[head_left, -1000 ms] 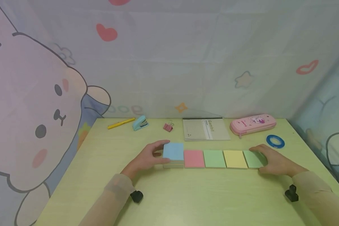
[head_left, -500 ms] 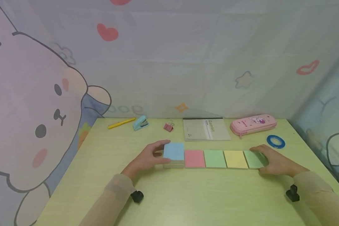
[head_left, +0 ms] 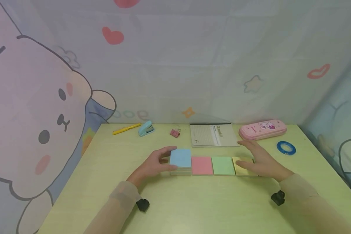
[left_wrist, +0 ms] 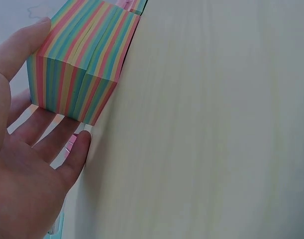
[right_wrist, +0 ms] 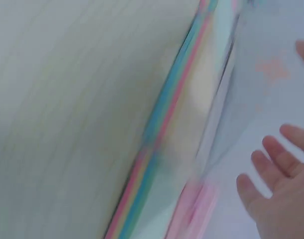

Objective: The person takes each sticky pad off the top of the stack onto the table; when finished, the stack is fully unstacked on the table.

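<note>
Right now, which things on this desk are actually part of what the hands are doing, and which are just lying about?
In use: left hand holding the tall blue-topped stack; right hand above the yellow pile; pink pile; green pile.

Lying about: notebook; pencil case; tape roll; binder clip; stapler; yellow pen.

Pale yellow-green wood-grain table (head_left: 193,208), evenly lit. Behind the table hangs a pale printed curtain (head_left: 193,65) bearing hearts and stars; left of the table, a large pink cartoon bear print (head_left: 32,123). Right of the table, bluish fabric (head_left: 336,110).
</note>
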The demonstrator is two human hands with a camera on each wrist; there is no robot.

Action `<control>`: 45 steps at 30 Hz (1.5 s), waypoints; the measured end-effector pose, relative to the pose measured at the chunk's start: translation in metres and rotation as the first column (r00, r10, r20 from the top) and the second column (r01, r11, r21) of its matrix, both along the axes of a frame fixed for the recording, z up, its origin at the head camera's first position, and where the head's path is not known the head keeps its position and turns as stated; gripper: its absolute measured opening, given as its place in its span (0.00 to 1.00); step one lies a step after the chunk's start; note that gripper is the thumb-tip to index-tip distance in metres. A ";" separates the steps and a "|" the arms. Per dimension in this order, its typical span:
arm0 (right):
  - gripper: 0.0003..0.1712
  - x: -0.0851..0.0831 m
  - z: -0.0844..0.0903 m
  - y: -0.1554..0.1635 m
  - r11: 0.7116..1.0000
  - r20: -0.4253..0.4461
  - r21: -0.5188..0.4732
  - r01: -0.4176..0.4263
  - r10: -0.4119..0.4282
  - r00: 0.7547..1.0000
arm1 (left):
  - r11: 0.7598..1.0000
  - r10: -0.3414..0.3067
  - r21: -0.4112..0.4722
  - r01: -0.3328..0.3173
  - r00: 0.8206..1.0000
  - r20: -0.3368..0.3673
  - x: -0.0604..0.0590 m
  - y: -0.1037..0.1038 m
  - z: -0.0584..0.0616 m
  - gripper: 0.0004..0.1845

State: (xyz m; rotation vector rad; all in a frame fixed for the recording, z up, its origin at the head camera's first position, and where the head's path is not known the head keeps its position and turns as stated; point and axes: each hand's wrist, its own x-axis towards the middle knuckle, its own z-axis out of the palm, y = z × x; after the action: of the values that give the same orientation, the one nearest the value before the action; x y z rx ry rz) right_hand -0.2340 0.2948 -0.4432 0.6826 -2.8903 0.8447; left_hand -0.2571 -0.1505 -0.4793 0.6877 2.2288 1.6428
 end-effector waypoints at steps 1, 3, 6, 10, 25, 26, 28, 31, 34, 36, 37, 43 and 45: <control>0.46 -0.001 0.000 -0.012 1.000 -0.013 -0.007 -0.019 0.019 1.000 | 1.000 0.000 0.003 0.000 1.000 0.002 0.000 0.000 0.000 0.42; 0.45 -0.002 0.001 -0.035 0.997 -0.048 -0.018 -0.070 0.069 0.996 | 1.000 -0.001 0.004 0.001 1.000 0.002 0.001 0.001 0.000 0.42; 0.45 -0.002 0.005 -0.068 0.989 -0.071 -0.044 -0.142 0.139 0.988 | 1.000 -0.004 0.008 0.004 1.000 0.006 0.001 0.002 0.000 0.42; 0.44 -0.002 0.007 -0.108 0.974 -0.056 -0.079 -0.211 0.207 0.977 | 1.000 0.004 0.006 -0.004 1.000 -0.001 0.001 0.002 -0.001 0.42; 0.42 -0.011 0.000 -0.179 0.940 -0.094 -0.105 -0.325 0.316 0.944 | 0.999 -0.001 0.037 0.003 0.999 -0.044 -0.002 0.000 -0.002 0.43; 0.42 -0.012 -0.001 -0.180 0.942 -0.096 -0.099 -0.321 0.312 0.945 | 0.999 -0.002 0.035 0.004 0.999 -0.043 -0.002 0.000 -0.002 0.44; 0.42 -0.012 -0.002 -0.181 0.945 -0.096 -0.094 -0.313 0.304 0.948 | 0.999 -0.004 0.032 0.005 0.999 -0.032 -0.001 0.000 -0.002 0.45; 0.42 -0.012 -0.003 -0.180 0.956 -0.080 -0.074 -0.284 0.278 0.957 | 1.000 -0.005 0.025 0.005 1.000 -0.023 0.000 0.000 -0.002 0.47; 0.42 -0.011 -0.002 -0.177 0.968 -0.055 -0.051 -0.244 0.242 0.969 | 1.000 -0.002 0.012 0.002 1.000 -0.019 0.000 -0.001 -0.002 0.46; 0.43 -0.010 -0.001 -0.172 0.975 -0.046 -0.038 -0.221 0.219 0.975 | 1.000 0.001 -0.001 -0.001 1.000 -0.018 0.000 -0.001 -0.002 0.44; 0.43 -0.009 0.000 -0.169 0.976 -0.050 -0.028 -0.214 0.212 0.976 | 1.000 -0.001 -0.008 0.000 1.000 -0.020 0.000 -0.001 -0.002 0.43; 0.41 -0.002 -0.002 -0.146 0.981 -0.109 0.010 -0.195 0.195 0.975 | 0.999 0.006 -0.032 -0.006 1.000 -0.015 0.000 -0.001 -0.003 0.41; 0.40 0.002 -0.003 -0.138 0.981 -0.125 0.011 -0.192 0.192 0.973 | 0.999 0.009 -0.032 -0.010 1.000 -0.015 -0.001 0.000 -0.003 0.42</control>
State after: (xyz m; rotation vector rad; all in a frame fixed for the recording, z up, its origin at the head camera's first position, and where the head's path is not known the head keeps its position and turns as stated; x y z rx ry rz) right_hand -0.2323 0.1563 -0.4460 0.9904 -2.7446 0.7907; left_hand -0.2580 -0.1507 -0.4819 0.6841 2.2666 1.6079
